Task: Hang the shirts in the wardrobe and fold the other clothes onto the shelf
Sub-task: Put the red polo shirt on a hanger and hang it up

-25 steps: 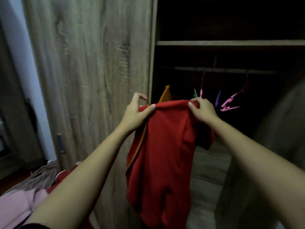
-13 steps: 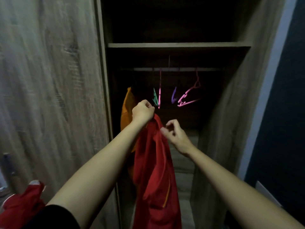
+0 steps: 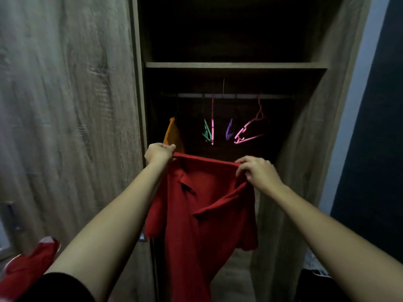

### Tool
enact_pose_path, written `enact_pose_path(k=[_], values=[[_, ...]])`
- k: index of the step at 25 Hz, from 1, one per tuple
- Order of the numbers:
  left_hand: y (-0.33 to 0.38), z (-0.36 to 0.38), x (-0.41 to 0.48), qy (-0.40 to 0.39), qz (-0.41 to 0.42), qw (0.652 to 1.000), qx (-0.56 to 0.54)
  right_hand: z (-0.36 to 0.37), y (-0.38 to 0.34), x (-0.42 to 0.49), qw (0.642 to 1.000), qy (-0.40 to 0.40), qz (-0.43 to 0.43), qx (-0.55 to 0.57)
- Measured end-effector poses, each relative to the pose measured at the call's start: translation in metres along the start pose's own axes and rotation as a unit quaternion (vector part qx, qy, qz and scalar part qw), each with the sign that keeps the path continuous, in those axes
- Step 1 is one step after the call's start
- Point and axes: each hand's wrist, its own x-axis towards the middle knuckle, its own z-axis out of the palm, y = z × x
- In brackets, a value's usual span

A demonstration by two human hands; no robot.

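Note:
A red polo shirt (image 3: pixel 202 214) hangs spread out in front of the open wardrobe, its collar showing. My left hand (image 3: pixel 159 152) grips its upper left edge and my right hand (image 3: pixel 257 171) pinches its upper right edge, so the top edge is stretched between them. Behind it the hanging rail (image 3: pixel 235 96) carries several empty hangers: green (image 3: pixel 206 132), pink (image 3: pixel 212 120), purple (image 3: pixel 229 131) and a larger pink one (image 3: pixel 248 132). An orange garment (image 3: pixel 172 134) hangs at the rail's left end.
A wooden shelf (image 3: pixel 235 65) crosses the wardrobe above the rail. The closed wardrobe door (image 3: pixel 65 116) fills the left side. More red clothing (image 3: pixel 28 262) lies at the lower left. The wardrobe's right wall (image 3: pixel 305 149) stands close to my right arm.
The view turned right toward the open wardrobe. My right hand took hold of the shirt's top edge again and both hands pulled apart, spreading the bunched shirt open.

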Motion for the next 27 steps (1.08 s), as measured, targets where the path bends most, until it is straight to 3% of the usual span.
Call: enact_pose_path(k=[2,4,6,9,16,20,22,24,27], values=[[0.004,-0.001,-0.005,-0.022,0.012,0.999,-0.027,-0.005,-0.003,0.009,0.998,0.0,0.04,-0.053],[0.004,-0.001,-0.007,-0.058,0.073,0.995,-0.029,-0.004,-0.008,0.012,0.996,-0.034,0.064,-0.047],[0.001,-0.003,-0.012,-0.095,0.148,0.983,0.046,-0.006,-0.009,0.014,0.996,-0.034,0.082,-0.014],[-0.008,-0.003,-0.015,-0.051,0.22,0.957,0.184,-0.007,-0.013,0.017,0.997,-0.004,0.078,0.005],[0.003,-0.013,-0.012,0.065,0.212,0.938,0.266,-0.025,-0.015,0.024,0.995,0.046,0.089,-0.026],[0.001,-0.016,-0.006,0.027,0.178,0.955,0.236,-0.029,-0.01,0.02,0.985,-0.068,0.139,-0.073],[-0.005,-0.016,-0.002,0.027,0.198,0.957,0.209,-0.031,-0.01,0.014,0.985,-0.04,0.152,-0.068],[-0.016,-0.014,0.002,-0.008,0.294,0.922,0.253,-0.035,-0.008,0.014,0.983,0.006,0.174,-0.051],[-0.037,-0.015,0.0,-0.16,0.41,0.835,0.329,-0.039,-0.002,0.012,0.977,0.011,0.213,-0.026]])
